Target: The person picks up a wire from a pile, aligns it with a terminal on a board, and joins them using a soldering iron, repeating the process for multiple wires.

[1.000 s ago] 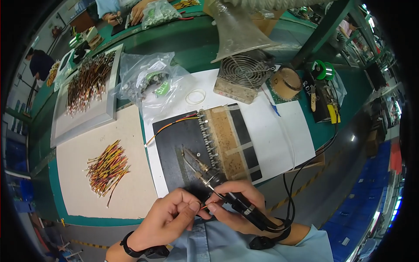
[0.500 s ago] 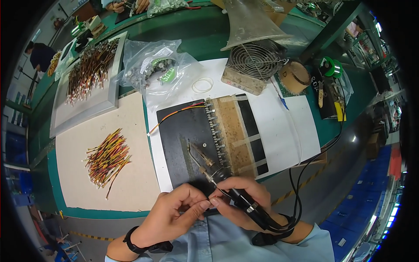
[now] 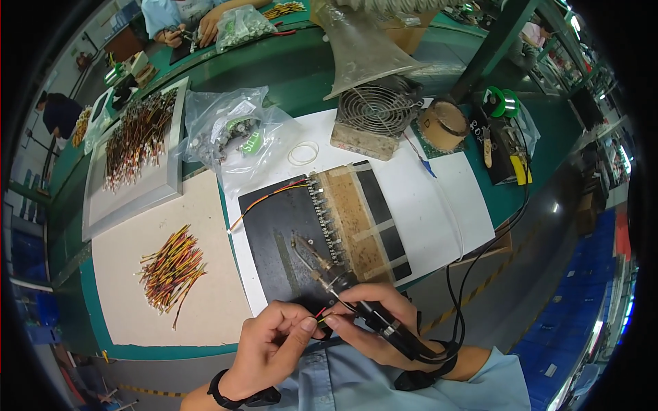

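My left hand (image 3: pixel 275 342) pinches short red and yellow wires (image 3: pixel 321 316) between thumb and forefinger. Wrapped in my right hand (image 3: pixel 373 325) is a black-handled soldering iron (image 3: pixel 330 274) with a thin feed tube, its tip pointing up and left over a black board (image 3: pixel 274 236). The right thumb and forefinger meet the wires beside the left fingertips. Down the board runs a row of small metal connectors (image 3: pixel 323 218), next to a brown strip (image 3: pixel 356 222) taped along its edges. A red, yellow and black wire lead (image 3: pixel 264 198) lies at the row's far end.
Wires lie piled (image 3: pixel 173 267) on beige card at left, behind them a grey tray (image 3: pixel 133 198) of wired parts. A plastic bag (image 3: pixel 236 133) of parts, a fan (image 3: pixel 380 109) under a hood, a round brown pot (image 3: pixel 444 125) and a green solder spool (image 3: pixel 504 103) stand farther back. Black cables trail right.
The view has shifted, showing more of the far bench and a co-worker's arms. Red and yellow wire ends now show between my fingertips, which were closer together before.
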`<action>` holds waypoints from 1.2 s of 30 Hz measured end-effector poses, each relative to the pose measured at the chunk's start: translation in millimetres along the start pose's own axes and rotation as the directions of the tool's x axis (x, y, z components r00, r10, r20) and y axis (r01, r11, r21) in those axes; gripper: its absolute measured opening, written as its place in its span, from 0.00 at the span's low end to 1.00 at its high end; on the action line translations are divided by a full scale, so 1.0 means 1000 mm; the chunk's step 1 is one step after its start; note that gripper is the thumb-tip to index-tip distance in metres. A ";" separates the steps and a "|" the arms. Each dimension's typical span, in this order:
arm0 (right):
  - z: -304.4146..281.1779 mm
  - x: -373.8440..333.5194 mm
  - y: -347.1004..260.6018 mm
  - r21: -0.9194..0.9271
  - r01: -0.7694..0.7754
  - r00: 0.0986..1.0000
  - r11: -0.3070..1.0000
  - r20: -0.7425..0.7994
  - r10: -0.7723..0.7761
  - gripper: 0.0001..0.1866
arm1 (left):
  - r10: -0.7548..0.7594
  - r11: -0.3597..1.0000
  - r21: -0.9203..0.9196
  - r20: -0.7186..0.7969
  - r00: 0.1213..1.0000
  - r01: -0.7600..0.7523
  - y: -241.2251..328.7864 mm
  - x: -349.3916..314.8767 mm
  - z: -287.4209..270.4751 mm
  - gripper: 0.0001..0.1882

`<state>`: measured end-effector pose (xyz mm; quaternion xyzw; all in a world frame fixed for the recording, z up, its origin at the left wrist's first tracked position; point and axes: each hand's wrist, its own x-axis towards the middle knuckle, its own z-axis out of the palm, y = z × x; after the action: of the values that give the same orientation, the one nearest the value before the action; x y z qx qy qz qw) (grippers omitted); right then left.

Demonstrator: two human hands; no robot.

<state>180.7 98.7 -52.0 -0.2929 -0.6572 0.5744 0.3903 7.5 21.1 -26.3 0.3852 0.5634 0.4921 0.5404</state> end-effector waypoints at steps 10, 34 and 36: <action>-0.001 0.014 -0.009 0.092 -0.150 0.984 0.984 0.107 0.140 0.20 | 0.031 0.995 0.094 -0.066 0.997 -0.025 0.004 0.003 0.005 0.04; -0.038 0.037 0.018 -0.290 0.189 0.978 0.938 -0.032 -0.207 0.27 | -0.200 0.973 0.095 -0.112 0.973 0.210 0.022 0.063 -0.009 0.06; -0.051 0.045 0.014 -0.394 0.223 0.971 0.892 0.008 -0.240 0.27 | -0.205 0.965 0.141 -0.106 0.973 0.219 0.025 0.083 -0.020 0.06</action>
<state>199.9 165.5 -56.5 -0.2964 -0.7808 0.3746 0.4026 -24.7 104.4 -22.9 0.3401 0.6611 0.4040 0.5330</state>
